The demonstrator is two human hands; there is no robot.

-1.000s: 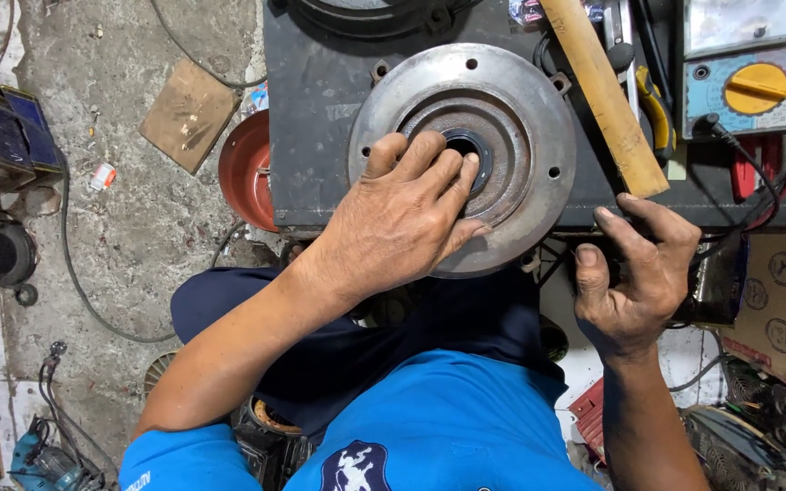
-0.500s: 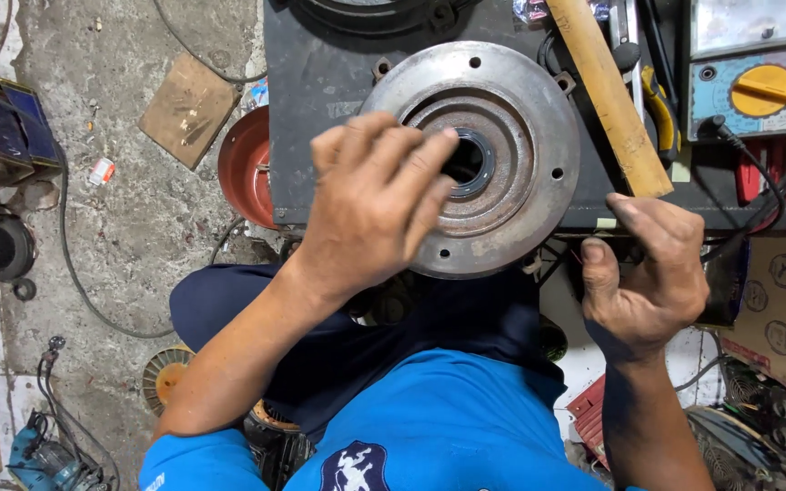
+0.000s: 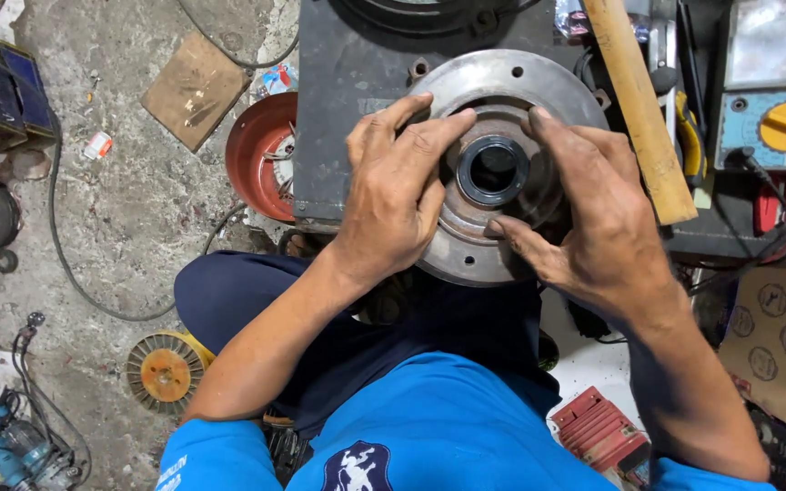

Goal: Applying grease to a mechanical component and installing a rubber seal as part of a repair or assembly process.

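- The round flange plate [image 3: 502,173] lies on the bench [image 3: 357,82], overhanging its near edge.
- A ring seal [image 3: 493,170] sits in the plate's centre.
- A wooden handle [image 3: 639,109] lies right of the plate.
- A bowl [image 3: 261,155] stands on the floor [image 3: 120,218], left of the bench.

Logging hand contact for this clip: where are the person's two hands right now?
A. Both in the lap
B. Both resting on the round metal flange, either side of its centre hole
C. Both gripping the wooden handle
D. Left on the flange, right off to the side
B: the left hand and the right hand both lie on the round metal flange, flanking the dark ring at its centre; the wooden handle lies untouched.
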